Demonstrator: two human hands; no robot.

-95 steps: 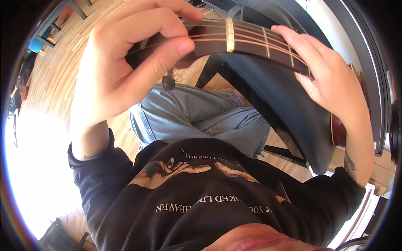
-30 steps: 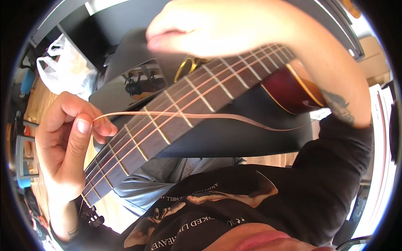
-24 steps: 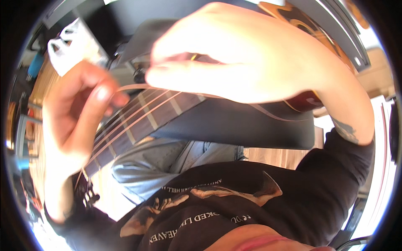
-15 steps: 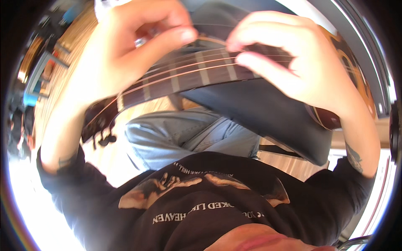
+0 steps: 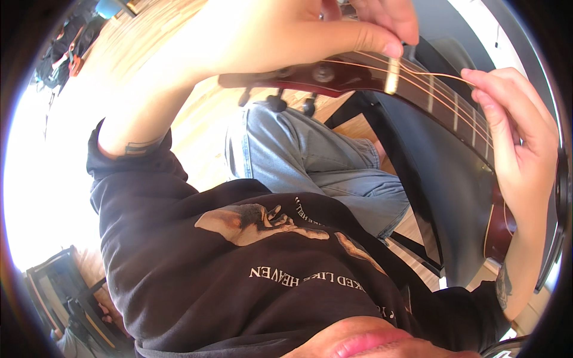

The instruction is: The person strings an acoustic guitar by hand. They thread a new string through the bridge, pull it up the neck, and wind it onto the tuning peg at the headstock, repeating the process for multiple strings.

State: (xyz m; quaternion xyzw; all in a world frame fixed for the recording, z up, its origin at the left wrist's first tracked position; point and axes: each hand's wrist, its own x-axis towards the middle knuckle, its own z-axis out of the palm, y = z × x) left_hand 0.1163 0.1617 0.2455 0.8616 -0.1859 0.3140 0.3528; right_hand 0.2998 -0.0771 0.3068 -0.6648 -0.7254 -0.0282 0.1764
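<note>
An acoustic guitar lies across the upper right, its dark fretboard (image 5: pixel 441 102) running down to the right and its reddish-brown headstock (image 5: pixel 298 77) pointing left. Above the headstock, my left hand (image 5: pixel 286 33) pinches a copper-coloured guitar string (image 5: pixel 444 74) close to the pale nut (image 5: pixel 392 76). Farther along the neck, my right hand (image 5: pixel 525 122) grips the same string between thumb and fingertips, lifted off the frets. Other strings lie along the fretboard. Dark tuning pegs (image 5: pixel 276 101) stick out below the headstock; my left hand covers its upper side.
Under the neck is a black padded surface (image 5: pixel 412 161). My legs in blue jeans (image 5: pixel 310 149) are bent beside it, above a wooden floor (image 5: pixel 149 42). A dark chair-like frame (image 5: pixel 65 292) stands at the lower left, and assorted items lie at the upper left.
My view has turned, bringing the headstock nearer the middle. My hands have moved apart: the left sits by the nut, the right farther down the neck, with the string stretched between them.
</note>
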